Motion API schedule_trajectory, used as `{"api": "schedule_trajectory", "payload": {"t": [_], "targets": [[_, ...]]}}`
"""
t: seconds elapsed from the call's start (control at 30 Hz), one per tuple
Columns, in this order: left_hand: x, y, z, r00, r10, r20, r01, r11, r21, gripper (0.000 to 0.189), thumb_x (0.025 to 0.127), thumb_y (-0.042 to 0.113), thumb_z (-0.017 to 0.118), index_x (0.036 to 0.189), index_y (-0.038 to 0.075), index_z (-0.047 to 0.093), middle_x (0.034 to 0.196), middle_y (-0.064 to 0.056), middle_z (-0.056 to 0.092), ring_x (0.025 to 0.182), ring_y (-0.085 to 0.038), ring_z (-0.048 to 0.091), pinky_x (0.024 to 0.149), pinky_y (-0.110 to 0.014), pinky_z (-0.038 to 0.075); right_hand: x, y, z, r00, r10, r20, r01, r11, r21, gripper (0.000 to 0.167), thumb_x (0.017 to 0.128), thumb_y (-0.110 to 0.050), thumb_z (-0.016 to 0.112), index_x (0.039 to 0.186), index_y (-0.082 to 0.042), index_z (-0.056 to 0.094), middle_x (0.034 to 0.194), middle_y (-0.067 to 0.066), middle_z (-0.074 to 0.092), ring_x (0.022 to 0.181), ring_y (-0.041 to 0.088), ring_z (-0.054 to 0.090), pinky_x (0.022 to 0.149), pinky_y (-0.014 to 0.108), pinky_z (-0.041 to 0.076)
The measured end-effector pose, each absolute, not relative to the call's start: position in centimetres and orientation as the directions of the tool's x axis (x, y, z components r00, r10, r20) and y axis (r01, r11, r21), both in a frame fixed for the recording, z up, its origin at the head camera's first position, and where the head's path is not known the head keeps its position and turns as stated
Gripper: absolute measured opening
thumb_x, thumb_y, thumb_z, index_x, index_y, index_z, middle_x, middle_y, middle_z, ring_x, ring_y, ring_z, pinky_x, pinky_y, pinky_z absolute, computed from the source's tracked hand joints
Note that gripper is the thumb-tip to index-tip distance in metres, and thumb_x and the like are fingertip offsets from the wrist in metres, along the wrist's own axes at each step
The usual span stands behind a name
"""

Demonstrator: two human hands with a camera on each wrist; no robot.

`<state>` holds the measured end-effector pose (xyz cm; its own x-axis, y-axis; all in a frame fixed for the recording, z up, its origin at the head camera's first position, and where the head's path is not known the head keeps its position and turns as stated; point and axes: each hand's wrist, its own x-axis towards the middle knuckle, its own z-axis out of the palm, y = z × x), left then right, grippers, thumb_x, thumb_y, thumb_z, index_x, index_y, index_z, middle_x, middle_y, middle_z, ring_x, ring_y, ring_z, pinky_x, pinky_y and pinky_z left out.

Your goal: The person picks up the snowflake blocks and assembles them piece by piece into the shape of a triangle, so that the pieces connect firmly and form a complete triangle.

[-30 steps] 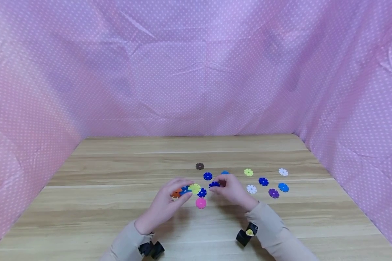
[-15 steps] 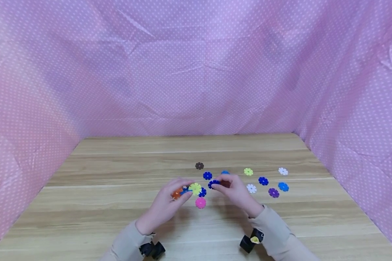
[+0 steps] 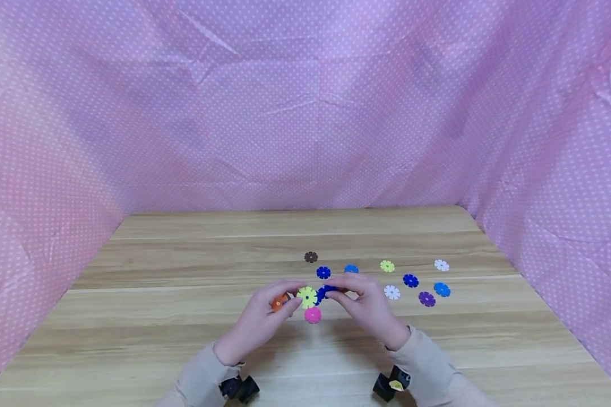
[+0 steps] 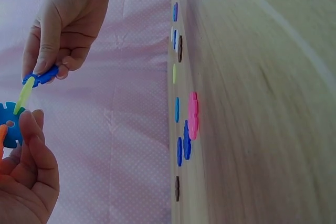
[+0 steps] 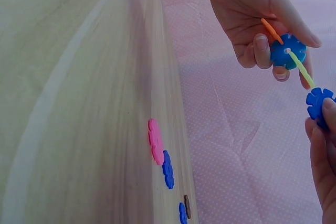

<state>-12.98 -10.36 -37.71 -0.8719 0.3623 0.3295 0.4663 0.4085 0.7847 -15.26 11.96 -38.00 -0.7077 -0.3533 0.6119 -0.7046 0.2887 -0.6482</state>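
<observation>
Blue disc (image 5: pixel 315 101) in right grip (image 3: pixel 366 297), wrist sticker (image 3: pixel 396 385) illegible.

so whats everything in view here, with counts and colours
table: 1, wood-brown, under loose discs
cloth: 1, pink with dots, behind table
brown disc: 1, brown, centre, far
pink disc: 1, pink, centre, near
loose dark blue discs: 3, dark blue, centre and right
light blue discs: 2, light blue, right of centre
white discs: 2, white, right
loose yellow-green disc: 1, yellow-green, right
purple disc: 1, purple, right
linked discs: 3, orange, blue, yellow-green, in left hand
held dark blue disc: 1, dark blue, in right hand
wrist cameras: 2, black, each wrist
sleeves: 2, beige, both arms
hands: 2, bare, above table
</observation>
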Motion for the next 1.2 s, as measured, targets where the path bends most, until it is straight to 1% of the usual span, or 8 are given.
{"api": "schedule_trajectory", "payload": {"t": [0.1,0.2,0.27,0.43,0.53,0.73,0.97,1.2], "targets": [[-12.96,-10.33,-37.66,-0.873,0.363,0.326,0.464,0.407,0.787,0.029,0.095,0.024,0.058,0.121,0.013,0.063,0.107,-0.003,0.066,0.083,-0.011,0.062,0.075,-0.023,0.054,-15.25,11.9,-38.09,-0.68,-0.354,0.642,-0.732,0.28,-0.621,0.019,0.078,0.005,0.071,0.096,-0.002,0.073,0.09,0.013,0.073,0.078,0.018,0.068,0.069,0.024,0.057],[-12.92,-10.28,-37.63,-0.873,0.362,0.326,0.461,0.396,0.794,0.028,0.095,0.022,0.058,0.12,0.012,0.064,0.105,-0.004,0.066,0.076,-0.014,0.063,0.07,-0.022,0.054,-15.14,11.86,-38.13,-0.665,-0.352,0.659,-0.746,0.271,-0.608,0.02,0.077,0.007,0.071,0.096,-0.002,0.072,0.09,0.012,0.072,0.078,0.017,0.068,0.068,0.025,0.057],[-12.9,-10.25,-37.65,-0.872,0.36,0.333,0.463,0.385,0.798,0.028,0.095,0.021,0.058,0.12,0.011,0.064,0.103,-0.005,0.066,0.071,-0.013,0.062,0.065,-0.022,0.053,-15.05,11.83,-38.13,-0.658,-0.346,0.669,-0.753,0.262,-0.604,0.02,0.077,0.007,0.072,0.095,-0.002,0.071,0.089,0.011,0.072,0.076,0.015,0.067,0.066,0.026,0.057],[-12.89,-10.15,-37.71,-0.868,0.353,0.35,0.472,0.36,0.805,0.027,0.095,0.019,0.058,0.119,0.009,0.064,0.099,-0.007,0.066,0.064,-0.002,0.056,0.056,-0.021,0.051,-14.96,11.74,-38.08,-0.634,-0.334,0.697,-0.773,0.24,-0.588,0.02,0.075,0.008,0.073,0.093,-0.001,0.07,0.087,0.01,0.072,0.074,0.015,0.066,0.064,0.027,0.057],[-12.9,-10.07,-37.77,-0.866,0.348,0.36,0.476,0.35,0.807,0.027,0.094,0.017,0.058,0.118,0.007,0.064,0.097,-0.008,0.066,0.063,-0.001,0.055,0.054,-0.021,0.05,-14.94,11.71,-38.08,-0.618,-0.333,0.712,-0.785,0.228,-0.576,0.022,0.074,0.011,0.072,0.091,-0.002,0.07,0.085,0.01,0.071,0.074,0.016,0.065,0.064,0.025,0.057],[-12.83,-10.0,-37.77,-0.873,0.33,0.359,0.466,0.352,0.812,0.025,0.093,0.014,0.059,0.117,0.006,0.065,0.096,-0.008,0.067,0.06,-0.001,0.054,0.051,-0.021,0.05,-14.98,11.65,-38.02,-0.598,-0.331,0.73,-0.801,0.222,-0.556,0.024,0.071,0.014,0.073,0.089,-0.003,0.071,0.083,0.009,0.071,0.074,0.016,0.065,0.065,0.023,0.056],[-12.8,-9.88,-37.68,-0.868,0.319,0.381,0.481,0.345,0.806,0.024,0.092,0.01,0.06,0.115,0.005,0.066,0.092,-0.006,0.067,0.058,0.0,0.052,0.05,-0.021,0.048,-15.09,11.68,-37.98,-0.573,-0.334,0.748,-0.819,0.225,-0.528,0.02,0.072,0.011,0.074,0.087,-0.003,0.071,0.081,0.008,0.071,0.072,0.016,0.065,0.065,0.023,0.055],[-12.82,-9.87,-37.66,-0.86,0.321,0.398,0.498,0.348,0.794,0.024,0.093,0.011,0.059,0.114,0.004,0.067,0.098,-0.009,0.068,0.058,0.001,0.053,0.051,-0.021,0.049,-15.3,11.67,-38.03,-0.539,-0.339,0.771,-0.842,0.21,-0.497,0.022,0.069,0.014,0.074,0.084,-0.002,0.072,0.077,0.008,0.07,0.07,0.016,0.065,0.066,0.02,0.054]]}}
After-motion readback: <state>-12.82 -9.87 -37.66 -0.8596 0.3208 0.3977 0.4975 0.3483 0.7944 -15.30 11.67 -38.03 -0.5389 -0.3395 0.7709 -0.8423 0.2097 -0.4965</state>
